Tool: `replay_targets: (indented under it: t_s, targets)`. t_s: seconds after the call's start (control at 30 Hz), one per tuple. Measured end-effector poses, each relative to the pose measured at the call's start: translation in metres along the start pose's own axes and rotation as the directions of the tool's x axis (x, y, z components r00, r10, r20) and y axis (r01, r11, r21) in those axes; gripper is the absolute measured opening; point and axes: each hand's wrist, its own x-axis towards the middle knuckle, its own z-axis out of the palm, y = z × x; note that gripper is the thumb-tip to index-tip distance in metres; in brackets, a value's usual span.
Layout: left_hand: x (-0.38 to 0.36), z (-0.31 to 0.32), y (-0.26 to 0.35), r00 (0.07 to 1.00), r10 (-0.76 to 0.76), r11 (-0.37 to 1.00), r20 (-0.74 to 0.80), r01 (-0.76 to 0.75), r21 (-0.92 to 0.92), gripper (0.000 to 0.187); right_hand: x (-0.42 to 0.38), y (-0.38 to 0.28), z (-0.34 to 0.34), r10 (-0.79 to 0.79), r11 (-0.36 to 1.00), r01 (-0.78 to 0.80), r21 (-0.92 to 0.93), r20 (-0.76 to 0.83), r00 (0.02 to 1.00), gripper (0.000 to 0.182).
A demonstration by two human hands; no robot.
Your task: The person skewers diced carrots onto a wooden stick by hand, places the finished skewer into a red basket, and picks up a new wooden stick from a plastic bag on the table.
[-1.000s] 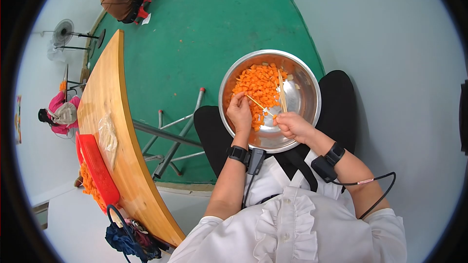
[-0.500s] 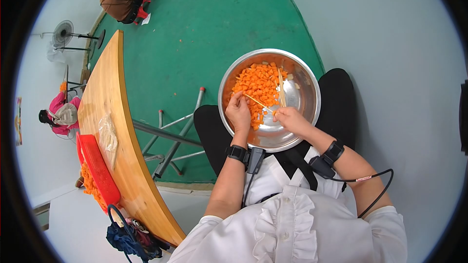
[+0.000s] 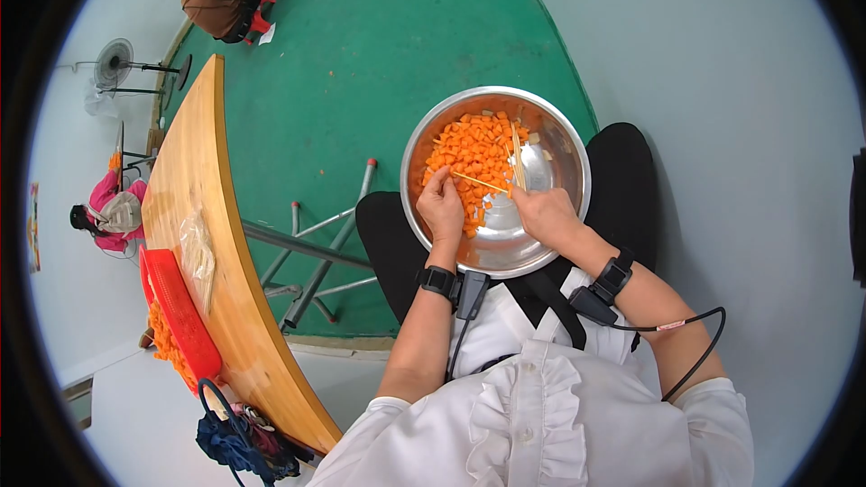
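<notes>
Thin stick (image 3: pixel 478 181) is over the metal bowl (image 3: pixel 564 162), strung between both hands, so I'll use the bowl as the landmark. Left hand (image 3: pixel 440 207) has its end in a fingertip pinch above the bowl's left half, probably because a light grip is enough to steer something that skinny. Right hand (image 3: pixel 548 216) is curled closed at the stick's other end, above the bowl's near right part. Might be a bit of carrot in that pinch too, but the fingers hide it, so can't say for sure.

Orange carrot pieces (image 3: pixel 474 149) are heaped in the bowl's far left part, which I'd guess keeps them within easy reach. A few more sticks (image 3: pixel 517 155) lie inside the bowl, right of the heap, presumably so they're handy; can't tell if the right hand touches them. The bowl itself sits in the lap, between the black-trousered legs (image 3: pixel 624 189), which looks like a decent way to keep it steady with both hands busy. Well left of the bowl there's a wooden table (image 3: pixel 194 153) with a red basket (image 3: pixel 180 316) by its far edge.
</notes>
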Motion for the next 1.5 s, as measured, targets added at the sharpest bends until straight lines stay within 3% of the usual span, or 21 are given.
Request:
replay_targets:
  t_s: [0.03, 0.13, 0.17, 0.2, 0.27, 0.33, 0.43, 0.47, 0.53, 0.63, 0.77, 0.87, 0.9, 1.03, 1.17, 1.37, 1.47, 1.5]
  targets:
    - [0.000, 0.000, 0.000, 1.000, -0.003, 1.000, 0.003, 0.003, 0.007, 0.018, 0.000, 0.000, 0.000, -0.011, 1.000, 0.011, -0.012, -0.014, 1.000, 0.011]
    - [0.000, 0.001, -0.003, 1.000, 0.022, 1.000, -0.003, -0.022, 0.010, 0.019, 0.000, 0.005, 0.018, 0.005, 0.962, 0.036, 0.270, -0.149, 0.989, 0.012]
    - [-0.001, 0.001, -0.004, 1.000, 0.022, 0.999, 0.006, -0.023, 0.024, 0.019, 0.000, 0.010, 0.021, 0.191, 0.761, -0.210, 0.613, 0.098, 0.977, 0.013]
    - [-0.003, 0.001, 0.002, 1.000, 0.022, 0.999, 0.015, -0.023, 0.038, 0.020, 0.003, 0.012, 0.018, 0.256, 0.407, -0.463, 0.788, 0.388, 0.885, 0.014]
    - [-0.005, 0.000, 0.007, 1.000, 0.017, 0.998, 0.024, -0.019, 0.060, 0.020, 0.005, 0.010, 0.012, 0.196, 0.033, -0.655, 0.755, 0.637, 0.745, 0.015]
    - [-0.005, 0.000, 0.008, 1.000, 0.009, 0.997, 0.027, -0.011, 0.075, 0.021, 0.006, 0.008, 0.009, 0.222, 0.132, -0.641, 0.756, 0.607, 0.763, 0.017]
    - [-0.002, -0.001, 0.006, 0.998, -0.017, 0.999, 0.060, 0.014, 0.048, 0.021, 0.003, 0.001, 0.021, 0.260, 0.594, -0.377, 0.711, 0.274, 0.926, 0.018]
    - [-0.003, 0.000, 0.007, 0.998, -0.023, 0.999, 0.062, 0.021, 0.035, 0.021, 0.002, 0.000, 0.023, 0.256, 0.676, -0.325, 0.661, 0.203, 0.945, 0.018]
    - [-0.005, 0.002, 0.010, 0.997, -0.037, 0.999, 0.071, 0.036, 0.008, 0.021, 0.001, -0.006, 0.021, 0.229, 0.817, -0.226, 0.531, 0.062, 0.972, 0.018]
    - [-0.003, 0.006, 0.003, 0.999, 0.029, 0.997, 0.037, -0.026, -0.072, 0.022, 0.001, -0.016, 0.013, 0.245, 0.923, -0.248, 0.295, 0.048, 0.968, 0.018]
    - [-0.015, 0.011, 0.015, 0.990, 0.012, 0.999, 0.141, -0.008, -0.031, 0.022, 0.005, -0.018, 0.009, 0.260, 0.920, -0.252, 0.299, 0.013, 0.965, 0.018]
    - [-0.012, 0.015, 0.004, 0.989, 0.070, 0.988, 0.130, -0.051, -0.147, 0.021, 0.007, -0.017, 0.009, 0.285, 0.899, -0.257, 0.356, -0.029, 0.958, 0.019]
    - [-0.011, 0.014, 0.006, 0.989, 0.032, 0.980, 0.143, -0.003, -0.198, 0.020, 0.007, -0.016, 0.010, 0.294, 0.891, -0.268, 0.366, -0.015, 0.956, 0.019]
    - [-0.027, 0.016, 0.026, 0.928, 0.185, 0.982, 0.322, -0.190, -0.015, 0.022, 0.015, -0.015, 0.009, 0.328, 0.894, -0.284, 0.346, -0.075, 0.942, 0.019]
    - [-0.018, 0.017, 0.023, 0.904, 0.109, 0.989, 0.414, -0.057, -0.137, 0.022, 0.016, -0.012, 0.004, 0.325, 0.883, -0.262, 0.390, -0.103, 0.940, 0.019]
    - [-0.019, 0.009, 0.015, 0.870, 0.025, 0.992, 0.493, 0.038, -0.117, 0.025, 0.014, -0.005, 0.015, 0.318, 0.865, -0.260, 0.430, -0.067, 0.946, 0.019]
    - [-0.014, 0.012, 0.025, 0.993, -0.020, 0.932, 0.121, 0.062, -0.356, 0.024, 0.014, -0.003, 0.013, 0.343, 0.849, -0.280, 0.448, -0.064, 0.937, 0.021]
    - [-0.007, 0.003, 0.014, 0.995, -0.058, 0.946, 0.079, 0.080, -0.314, 0.025, 0.013, -0.004, 0.007, 0.369, 0.837, -0.306, 0.454, -0.055, 0.928, 0.021]
